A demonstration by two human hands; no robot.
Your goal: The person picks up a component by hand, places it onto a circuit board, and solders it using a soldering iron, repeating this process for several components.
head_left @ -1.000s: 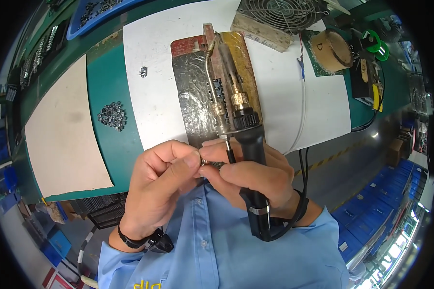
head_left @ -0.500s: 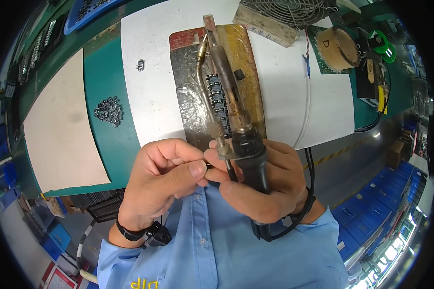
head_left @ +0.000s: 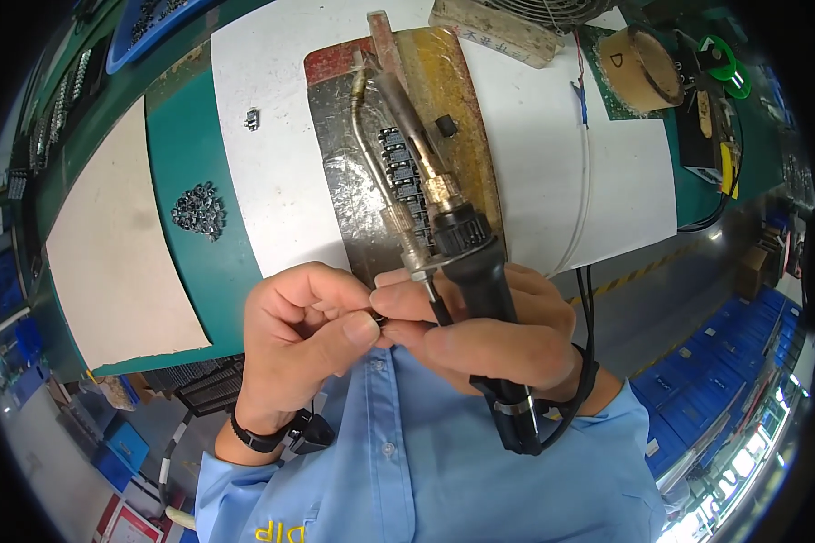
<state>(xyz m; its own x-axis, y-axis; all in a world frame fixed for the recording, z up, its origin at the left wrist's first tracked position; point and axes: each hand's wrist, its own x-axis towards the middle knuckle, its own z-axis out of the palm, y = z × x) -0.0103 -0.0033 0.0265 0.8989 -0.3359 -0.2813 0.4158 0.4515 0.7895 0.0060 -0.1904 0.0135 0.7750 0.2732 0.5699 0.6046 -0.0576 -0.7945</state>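
Observation:
A soldering iron [head_left: 476,276] with a black handle and a thin solder-feed tube [head_left: 369,149] rests in my right hand [head_left: 525,348], its tip pointing away from me. My left hand [head_left: 294,330] is closed in a pinch on a small dark component [head_left: 378,319]. The right thumb and fingertips meet it there too; most of the piece is hidden. Beyond the hands, a worn work plate [head_left: 340,195] carries a row of small black components [head_left: 398,172], partly covered by the iron. A single black piece [head_left: 445,126] sits to the right of that row.
On the left are a pile of small metal parts [head_left: 199,211], a few more parts [head_left: 254,119] on white paper, and a blue bin [head_left: 154,36]. A stone-like block [head_left: 498,33], a round tan holder [head_left: 638,68] and a white cable [head_left: 584,190] lie to the right.
The iron has tilted, its handle end swinging right and its tip left. Both hands keep pinching at the small component. The view has shifted slightly.

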